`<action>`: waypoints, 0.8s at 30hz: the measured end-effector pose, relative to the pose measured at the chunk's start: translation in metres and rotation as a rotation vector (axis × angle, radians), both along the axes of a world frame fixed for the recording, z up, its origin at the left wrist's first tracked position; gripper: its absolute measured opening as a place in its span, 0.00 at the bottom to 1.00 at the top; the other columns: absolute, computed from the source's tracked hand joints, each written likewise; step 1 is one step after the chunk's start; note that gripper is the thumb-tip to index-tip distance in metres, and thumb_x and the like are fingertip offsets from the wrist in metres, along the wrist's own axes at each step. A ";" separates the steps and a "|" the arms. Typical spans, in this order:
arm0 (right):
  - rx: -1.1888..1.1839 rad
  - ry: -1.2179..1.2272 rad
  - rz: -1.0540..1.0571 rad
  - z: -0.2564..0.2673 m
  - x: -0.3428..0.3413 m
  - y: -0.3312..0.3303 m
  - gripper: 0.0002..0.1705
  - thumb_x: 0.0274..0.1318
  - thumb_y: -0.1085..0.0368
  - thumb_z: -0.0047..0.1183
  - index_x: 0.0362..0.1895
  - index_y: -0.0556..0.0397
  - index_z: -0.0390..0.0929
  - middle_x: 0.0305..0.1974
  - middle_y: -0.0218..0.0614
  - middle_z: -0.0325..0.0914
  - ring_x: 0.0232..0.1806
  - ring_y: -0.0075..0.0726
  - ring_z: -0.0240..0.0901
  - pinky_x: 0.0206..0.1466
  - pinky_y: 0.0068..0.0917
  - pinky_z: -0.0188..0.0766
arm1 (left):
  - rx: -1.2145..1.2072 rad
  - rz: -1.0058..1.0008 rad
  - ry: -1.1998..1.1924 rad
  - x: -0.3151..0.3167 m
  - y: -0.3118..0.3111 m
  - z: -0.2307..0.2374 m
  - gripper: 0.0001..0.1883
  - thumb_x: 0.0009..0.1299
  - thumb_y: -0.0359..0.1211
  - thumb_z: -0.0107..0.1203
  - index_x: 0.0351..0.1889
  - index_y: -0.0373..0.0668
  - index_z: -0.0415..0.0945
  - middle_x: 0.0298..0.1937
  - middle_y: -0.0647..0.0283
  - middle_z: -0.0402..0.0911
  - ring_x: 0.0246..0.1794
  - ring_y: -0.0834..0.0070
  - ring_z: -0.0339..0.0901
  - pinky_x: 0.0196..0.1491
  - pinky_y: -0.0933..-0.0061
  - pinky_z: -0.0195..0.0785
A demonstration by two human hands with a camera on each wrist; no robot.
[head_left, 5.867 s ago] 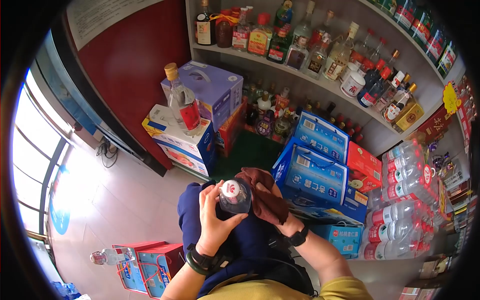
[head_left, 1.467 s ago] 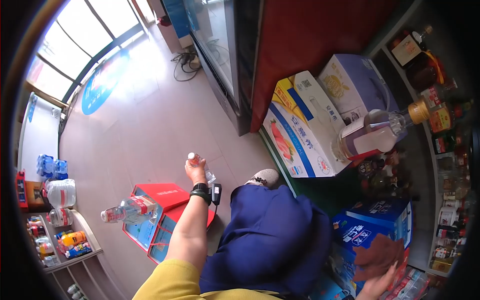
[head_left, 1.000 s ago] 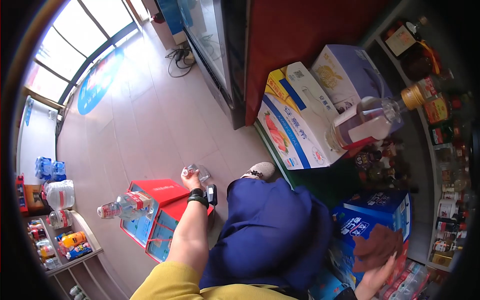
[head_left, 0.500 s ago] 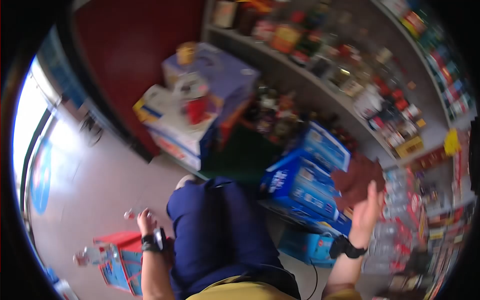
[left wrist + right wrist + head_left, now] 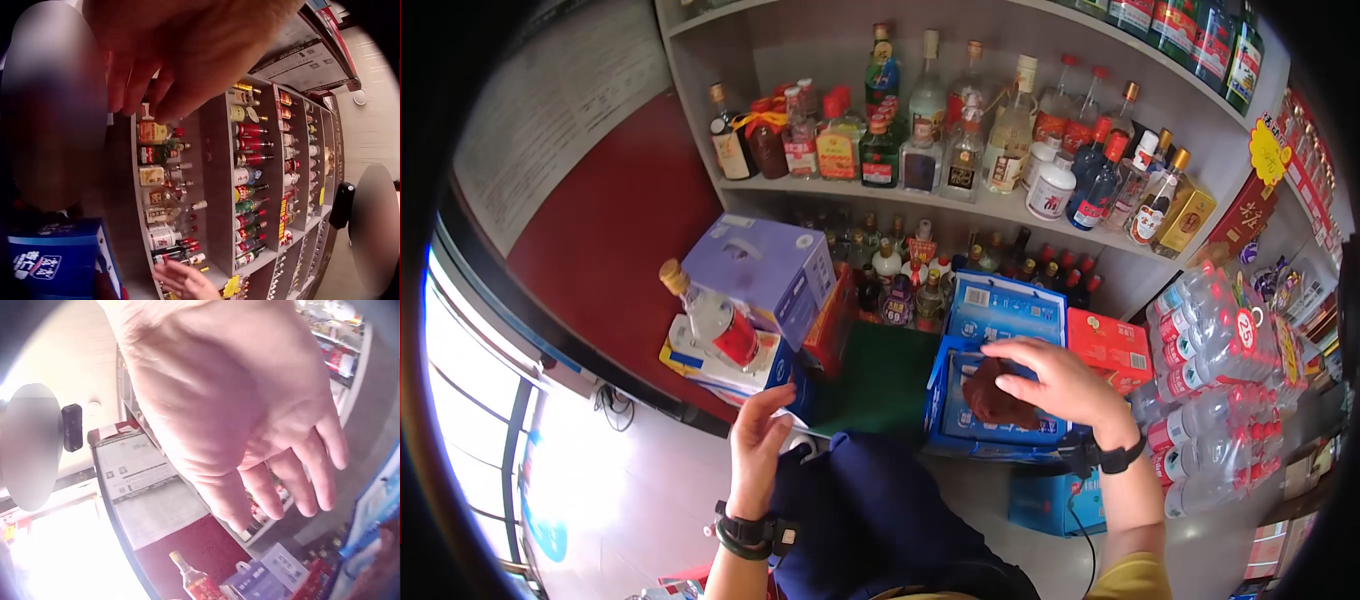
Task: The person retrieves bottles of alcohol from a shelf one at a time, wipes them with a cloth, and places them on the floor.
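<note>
My left hand (image 5: 755, 450) is raised over my lap with its fingers loosely bent and nothing in them; the left wrist view shows the same hand (image 5: 194, 56) from close by. Over the blue carton (image 5: 1010, 310) hovers my right hand (image 5: 1065, 385), thumb and fingers extended. A crumpled brown cloth (image 5: 995, 400) lies on that carton, just under the right fingers. In the right wrist view the right palm (image 5: 244, 406) is bare. Nearest the left hand, a large clear bottle (image 5: 725, 330) with a gold cap and red label stands on a white carton (image 5: 772, 370).
A purple box (image 5: 755, 255) sits behind the bottle. Shelves (image 5: 960, 205) full of liquor bottles rise ahead. Wrapped packs of big clear bottles (image 5: 1200, 440) stack up at the right. A red carton (image 5: 1108, 345) adjoins the blue one, and a light-blue box (image 5: 1045, 500) sits low beside it.
The small clear bottle was set down near the floor on the left and released. My left hand came back up; my right hand brought the cloth onto the blue carton and let go.
</note>
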State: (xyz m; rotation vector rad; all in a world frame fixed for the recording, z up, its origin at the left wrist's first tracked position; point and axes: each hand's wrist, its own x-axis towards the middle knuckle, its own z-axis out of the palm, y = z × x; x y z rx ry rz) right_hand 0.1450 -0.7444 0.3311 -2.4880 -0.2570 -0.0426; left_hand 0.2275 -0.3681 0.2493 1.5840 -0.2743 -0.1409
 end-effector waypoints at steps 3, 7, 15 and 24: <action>0.092 -0.050 0.111 0.039 0.059 0.022 0.18 0.66 0.60 0.53 0.57 0.51 0.76 0.48 0.44 0.81 0.51 0.48 0.79 0.53 0.38 0.74 | -0.081 -0.066 -0.018 0.028 -0.040 0.011 0.16 0.71 0.23 0.54 0.57 0.38 0.75 0.59 0.62 0.79 0.61 0.75 0.74 0.62 0.73 0.64; 0.132 0.106 0.244 0.022 0.191 0.047 0.16 0.70 0.63 0.48 0.56 0.55 0.78 0.51 0.42 0.83 0.54 0.42 0.79 0.58 0.35 0.74 | -0.180 -0.085 0.050 0.069 -0.070 0.006 0.16 0.71 0.25 0.55 0.57 0.37 0.74 0.59 0.58 0.79 0.61 0.70 0.75 0.67 0.68 0.62; -0.378 0.275 0.148 -0.154 0.447 0.063 0.15 0.54 0.65 0.51 0.45 0.52 0.84 0.45 0.46 0.84 0.48 0.51 0.80 0.51 0.43 0.74 | -0.235 -0.084 0.088 0.122 -0.069 -0.028 0.27 0.73 0.22 0.52 0.69 0.38 0.59 0.61 0.49 0.75 0.60 0.64 0.75 0.65 0.67 0.65; -0.123 -0.218 -0.084 -0.246 0.552 0.080 0.15 0.53 0.66 0.49 0.42 0.50 0.84 0.43 0.48 0.84 0.47 0.52 0.80 0.52 0.44 0.74 | 0.125 -0.231 0.146 0.133 -0.039 -0.063 0.29 0.74 0.24 0.54 0.72 0.37 0.59 0.60 0.55 0.79 0.58 0.69 0.79 0.60 0.71 0.68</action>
